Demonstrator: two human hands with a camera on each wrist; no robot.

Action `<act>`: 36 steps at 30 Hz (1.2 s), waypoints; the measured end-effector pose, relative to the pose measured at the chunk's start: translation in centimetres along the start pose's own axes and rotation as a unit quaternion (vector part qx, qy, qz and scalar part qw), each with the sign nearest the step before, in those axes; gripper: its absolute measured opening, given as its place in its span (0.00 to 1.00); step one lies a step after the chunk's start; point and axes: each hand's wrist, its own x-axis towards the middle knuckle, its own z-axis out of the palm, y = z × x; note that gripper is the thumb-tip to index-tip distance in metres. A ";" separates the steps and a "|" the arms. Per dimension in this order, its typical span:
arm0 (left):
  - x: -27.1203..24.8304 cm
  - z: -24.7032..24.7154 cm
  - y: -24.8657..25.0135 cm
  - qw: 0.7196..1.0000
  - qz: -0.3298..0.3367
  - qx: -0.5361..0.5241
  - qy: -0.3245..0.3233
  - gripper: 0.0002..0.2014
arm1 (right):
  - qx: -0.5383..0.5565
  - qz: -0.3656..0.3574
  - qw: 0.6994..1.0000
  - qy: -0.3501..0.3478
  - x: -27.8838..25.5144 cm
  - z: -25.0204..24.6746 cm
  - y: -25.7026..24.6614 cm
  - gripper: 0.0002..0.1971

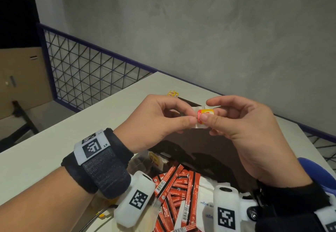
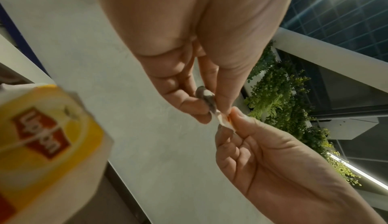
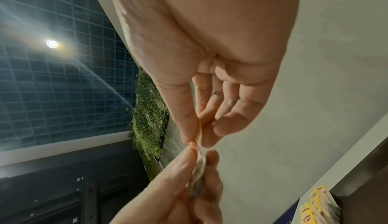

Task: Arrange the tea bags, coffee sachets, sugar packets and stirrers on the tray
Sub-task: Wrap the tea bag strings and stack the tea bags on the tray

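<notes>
Head view: a small white paper tea bag with red-yellow tag is pinched by left hand & right hand above the dark brown tray. Wrist views: same pinch is seen; tag should be flattened gently, w/o tearing.

A tea bag with a red-and-yellow tag is held up above the dark tray; red coffee sachets lie heaped nearer.

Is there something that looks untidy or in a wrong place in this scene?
Yes. The red coffee sachets lie in a loose, crisscross heap at the near edge, not in rows. The left hand and right hand pinch one tea bag in the air, not yet placed.
</notes>
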 end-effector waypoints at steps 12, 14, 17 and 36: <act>-0.1 0.1 0.0 1.000 0.010 -0.021 -0.014 0.03 | -0.074 -0.053 0.996 0.005 -0.1 0.2 -0.2 0.12; -0.1 0.1 0.0 0.999 0.001 -0.034 -0.017 0.03 | -0.081 -0.059 0.995 0.003 -0.2 0.2 -0.2 0.12; -0.2 0.2 0.2 0.997 -0.021 -0.067 -0.035 0.03 | -0.064 -0.058 0.996 0.003 -0.2 0.1 -0.2 0.13; 0.2 -0.7 0.6 1.000 -0.007 -0.023 0.017 0.03 | -0.045 0.010 0.999 0.007 0.1 1.1 -0.2 0.04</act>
